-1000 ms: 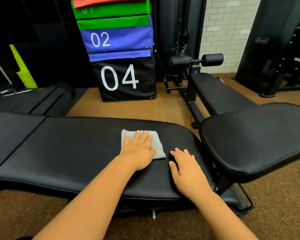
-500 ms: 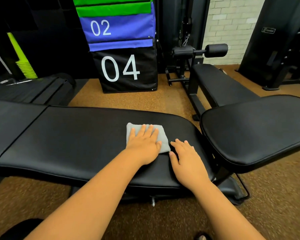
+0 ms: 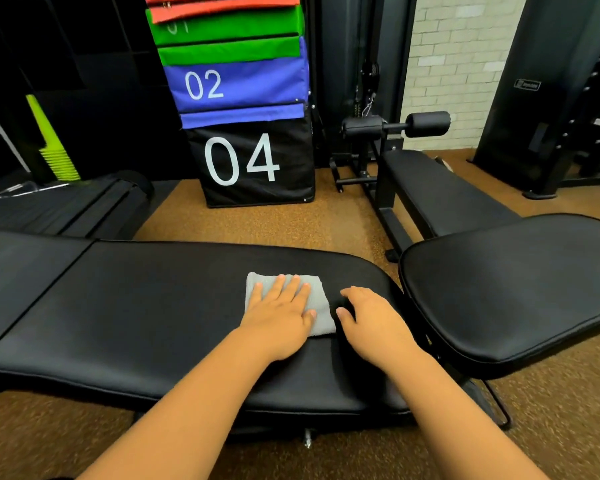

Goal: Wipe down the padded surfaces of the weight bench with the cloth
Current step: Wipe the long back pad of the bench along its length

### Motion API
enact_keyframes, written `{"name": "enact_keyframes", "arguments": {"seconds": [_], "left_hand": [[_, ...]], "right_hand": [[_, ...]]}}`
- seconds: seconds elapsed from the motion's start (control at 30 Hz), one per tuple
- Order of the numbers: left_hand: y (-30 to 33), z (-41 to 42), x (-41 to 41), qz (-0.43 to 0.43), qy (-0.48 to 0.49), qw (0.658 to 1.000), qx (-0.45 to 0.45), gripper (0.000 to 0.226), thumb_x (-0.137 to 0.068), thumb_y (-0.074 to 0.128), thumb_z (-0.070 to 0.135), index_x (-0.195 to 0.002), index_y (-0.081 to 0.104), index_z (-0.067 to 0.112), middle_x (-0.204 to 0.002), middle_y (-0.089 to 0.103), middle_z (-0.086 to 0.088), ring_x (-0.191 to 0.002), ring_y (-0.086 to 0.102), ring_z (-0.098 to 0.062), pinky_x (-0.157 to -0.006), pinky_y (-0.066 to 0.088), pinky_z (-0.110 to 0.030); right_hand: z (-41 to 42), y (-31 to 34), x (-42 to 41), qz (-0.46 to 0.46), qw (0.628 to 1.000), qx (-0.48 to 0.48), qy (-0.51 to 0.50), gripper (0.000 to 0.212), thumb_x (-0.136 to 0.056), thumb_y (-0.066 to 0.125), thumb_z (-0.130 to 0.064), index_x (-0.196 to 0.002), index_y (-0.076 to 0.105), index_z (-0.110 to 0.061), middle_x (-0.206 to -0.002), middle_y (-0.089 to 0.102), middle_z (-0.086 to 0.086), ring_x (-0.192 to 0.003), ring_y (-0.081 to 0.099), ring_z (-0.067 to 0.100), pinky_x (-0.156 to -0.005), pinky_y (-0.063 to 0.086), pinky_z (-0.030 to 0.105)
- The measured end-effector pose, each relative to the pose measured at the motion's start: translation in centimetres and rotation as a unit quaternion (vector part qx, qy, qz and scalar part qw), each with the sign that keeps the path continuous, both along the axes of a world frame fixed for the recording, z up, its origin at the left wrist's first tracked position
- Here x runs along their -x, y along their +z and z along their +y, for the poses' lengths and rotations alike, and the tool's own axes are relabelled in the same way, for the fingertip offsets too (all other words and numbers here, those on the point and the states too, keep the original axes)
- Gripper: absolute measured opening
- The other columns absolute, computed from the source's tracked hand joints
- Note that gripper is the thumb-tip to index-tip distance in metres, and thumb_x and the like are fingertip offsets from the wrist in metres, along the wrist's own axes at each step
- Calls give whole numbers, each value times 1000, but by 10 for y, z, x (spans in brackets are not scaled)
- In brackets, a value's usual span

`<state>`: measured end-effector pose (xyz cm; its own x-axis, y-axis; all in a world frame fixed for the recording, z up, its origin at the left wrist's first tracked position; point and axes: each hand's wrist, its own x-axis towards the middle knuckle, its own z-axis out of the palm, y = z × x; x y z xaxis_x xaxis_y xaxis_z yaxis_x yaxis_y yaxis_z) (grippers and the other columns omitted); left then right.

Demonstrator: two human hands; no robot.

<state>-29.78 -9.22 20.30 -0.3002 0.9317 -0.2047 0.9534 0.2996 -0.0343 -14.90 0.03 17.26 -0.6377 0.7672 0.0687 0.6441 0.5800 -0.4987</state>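
Since a second ago the left hand (image 3: 280, 318) and the cloth (image 3: 317, 299) under it have slid right along the bench pad (image 3: 125, 317), closing on the right hand (image 3: 373, 320). The left hand lies flat with fingers spread, pressing the grey folded cloth onto the pad near its rounded right end. The right hand rests just beside the cloth, fingers loosely bent on the pad, holding nothing.

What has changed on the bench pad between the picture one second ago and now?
The left hand, flat on the grey cloth, slid it slightly rightward along the bench pad, so the cloth's edge now nearly meets the right hand. Nothing was gripped or released. The right hand still rests on the pad.
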Motion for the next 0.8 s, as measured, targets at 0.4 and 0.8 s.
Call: {"name": "enact_keyframes", "arguments": {"seconds": [0.4,0.8], "left_hand": [[-6,82,34,-2,-25,1000,11,60,-103,13,45,-156,-4,22,-163,-13,2,-149,-16,-19,-119,-9,-50],[-6,136,64,10,10,1000,1,60,-101,17,45,-155,15,20,-160,21,-1,-146,18,-24,-115,13,-48]], "right_hand": [[108,-10,38,-108,991,63,-45,55,-105,28,-35,-152,19,-10,-161,16,8,-148,10,34,-119,14,47],[111,-30,44,-70,995,26,-59,52,-105,24,-34,-153,20,-13,-161,17,5,-148,14,29,-117,12,39]]}}
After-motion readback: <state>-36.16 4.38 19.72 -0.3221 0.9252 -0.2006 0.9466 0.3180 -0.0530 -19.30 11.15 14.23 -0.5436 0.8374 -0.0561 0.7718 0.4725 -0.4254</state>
